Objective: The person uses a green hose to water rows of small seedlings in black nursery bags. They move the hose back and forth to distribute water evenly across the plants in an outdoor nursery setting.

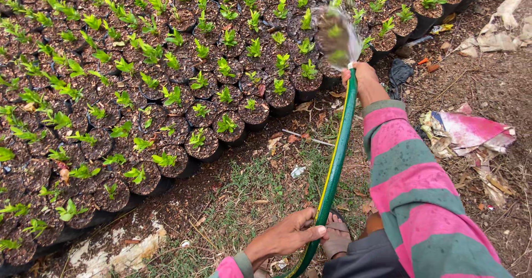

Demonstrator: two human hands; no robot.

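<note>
Over the ground beside the pots [166, 89], a green hose [334, 161] runs lengthwise from near the person's feet up toward the seedlings; right hand [360, 81] is clamped on its far end, where water [335, 34] sprays out over the pots; left hand [291, 233] is closed around it lower down, nearer the body; pink paper [471, 134] lies to the right.

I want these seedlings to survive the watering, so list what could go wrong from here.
1. The spray leaves the hose in a hard fan close to the seedlings; it may flatten them or wash soil out of the pots.
2. The hose runs over the sandalled foot, between right hand and left hand; it could trip the person.
</note>
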